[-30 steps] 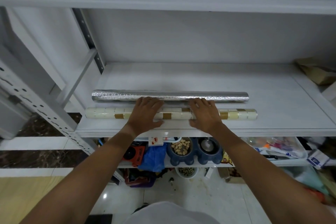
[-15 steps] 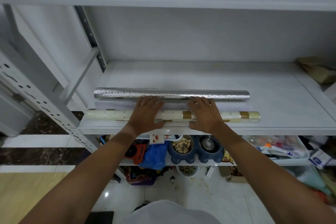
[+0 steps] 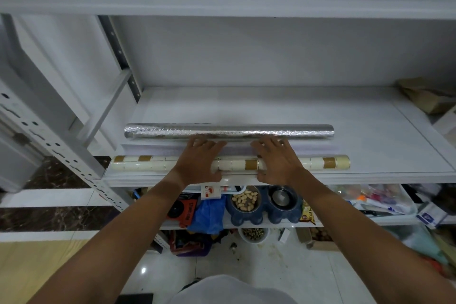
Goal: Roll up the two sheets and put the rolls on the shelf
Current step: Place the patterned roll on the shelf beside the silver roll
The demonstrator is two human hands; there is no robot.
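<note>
Two rolls lie lengthwise on the white shelf (image 3: 370, 136). The silver foil roll (image 3: 229, 130) is the farther one. The cream roll with gold squares (image 3: 237, 164) lies close to the shelf's front edge. My left hand (image 3: 197, 160) and my right hand (image 3: 276, 160) rest flat on top of the cream roll, fingers straight and pointing toward the foil roll, fingertips close to it. The middle of the cream roll is hidden under my palms.
A brown cardboard box (image 3: 424, 96) sits at the shelf's back right. A perforated metal upright (image 3: 61, 155) stands at the left. The lower shelf holds a blue double bowl with peanuts (image 3: 261, 202), a blue bag (image 3: 209, 215) and clutter.
The cream roll has rolled back toward the shelf's front edge under my palms, widening the gap to the foil roll. Both hands stayed flat on it.
</note>
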